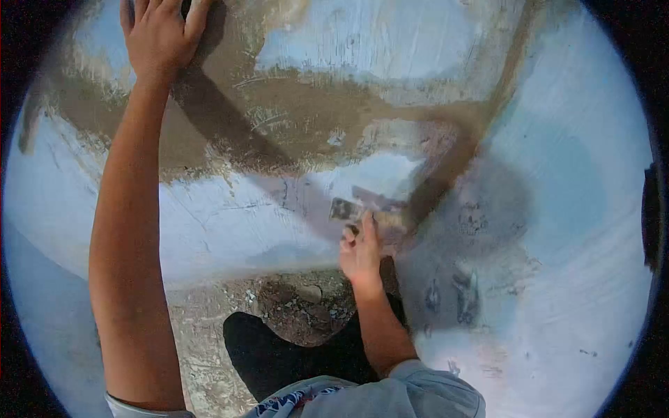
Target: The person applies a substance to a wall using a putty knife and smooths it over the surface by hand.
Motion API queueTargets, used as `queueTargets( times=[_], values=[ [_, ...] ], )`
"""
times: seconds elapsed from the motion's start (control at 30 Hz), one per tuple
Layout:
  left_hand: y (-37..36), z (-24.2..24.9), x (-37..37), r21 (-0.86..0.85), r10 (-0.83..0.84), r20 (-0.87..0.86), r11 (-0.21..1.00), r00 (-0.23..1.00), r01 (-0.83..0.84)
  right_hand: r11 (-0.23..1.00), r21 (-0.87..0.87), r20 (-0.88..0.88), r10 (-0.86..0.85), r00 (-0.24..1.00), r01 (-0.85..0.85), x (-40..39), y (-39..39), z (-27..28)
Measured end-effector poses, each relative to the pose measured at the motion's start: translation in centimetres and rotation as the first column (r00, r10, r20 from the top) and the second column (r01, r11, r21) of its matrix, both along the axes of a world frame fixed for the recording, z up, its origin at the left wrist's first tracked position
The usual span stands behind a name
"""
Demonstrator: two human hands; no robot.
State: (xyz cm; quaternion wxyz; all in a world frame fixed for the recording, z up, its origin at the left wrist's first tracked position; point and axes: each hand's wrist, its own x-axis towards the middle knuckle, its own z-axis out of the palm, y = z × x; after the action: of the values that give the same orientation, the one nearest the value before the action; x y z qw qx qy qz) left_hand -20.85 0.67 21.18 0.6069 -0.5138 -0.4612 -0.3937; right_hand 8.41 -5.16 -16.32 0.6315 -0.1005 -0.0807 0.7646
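My right hand (361, 252) is closed around a small flat scraper (346, 210), whose dark, smeared blade points left, close to the lower part of the wall (230, 219). My left hand (162, 35) lies high on the wall at the upper left, its fingers spread and pointing up; the top of the view cuts off some fingertips. Around both hands the wall is patchy, with brown rough areas and pale whitish-blue ones. The scraper's handle is mostly hidden in my fingers.
A wall corner (488, 125) runs down at the right, where a pale side wall (564, 209) begins. Rubble (306, 306) lies on the floor at the wall's foot, beside my dark-clothed legs (293, 359). Shadows of my arms fall across the wall.
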Motion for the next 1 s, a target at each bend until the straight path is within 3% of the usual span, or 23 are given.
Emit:
queueTargets(
  times=[0.13, 0.3, 0.43, 0.53, 0.63, 0.73, 0.87, 0.93, 1.0],
  values=[
    [0.4, 0.1, -0.5, 0.018, 0.009, -0.017, 1.0, 1.0, -0.008, 0.926, 0.276, 0.178, -0.313, 0.933, 0.258, -1.1, 3.9, 4.9],
    [0.3, 0.0, -0.3, 0.007, -0.01, 0.005, 1.0, 1.0, 0.01, 0.8, 0.494, 0.289, -0.52, 0.804, 0.34, -2.1, 6.9, 8.4],
    [0.2, 0.0, -0.2, 0.024, -0.011, -0.009, 1.0, 1.0, 0.012, 0.771, 0.57, 0.407, -0.565, 0.718, 0.284, -1.9, 8.4, 7.9],
    [0.2, 0.0, -0.1, 0.025, -0.02, -0.014, 0.999, 1.0, 0.02, 0.791, 0.482, 0.251, -0.537, 0.805, 0.377, -3.1, 8.4, 7.8],
    [0.5, 0.1, -0.4, 0.053, -0.016, -0.044, 0.998, 0.999, 0.019, 0.727, 0.521, 0.205, -0.616, 0.761, 0.448, -4.1, 8.5, 6.2],
    [0.5, 0.0, -0.6, 0.036, -0.031, -0.032, 0.999, 0.999, 0.032, 0.728, 0.447, 0.184, -0.643, 0.743, 0.519, -4.9, 7.6, 4.8],
    [0.4, -0.1, 0.0, 0.027, -0.019, 0.006, 0.999, 1.0, 0.019, 0.651, 0.409, 0.012, -0.705, 0.709, 0.64, -8.7, 8.2, 5.3],
    [0.1, -0.1, 0.4, 0.032, -0.007, 0.004, 0.999, 1.0, 0.007, 0.648, 0.396, 0.029, -0.717, 0.697, 0.65, -9.3, 8.3, 5.8],
    [0.6, -0.1, -0.2, 0.058, 0.108, -0.012, 0.993, 0.994, -0.107, 0.673, 0.415, 0.081, -0.698, 0.711, 0.613, -8.8, 7.5, 5.1]
  ],
)
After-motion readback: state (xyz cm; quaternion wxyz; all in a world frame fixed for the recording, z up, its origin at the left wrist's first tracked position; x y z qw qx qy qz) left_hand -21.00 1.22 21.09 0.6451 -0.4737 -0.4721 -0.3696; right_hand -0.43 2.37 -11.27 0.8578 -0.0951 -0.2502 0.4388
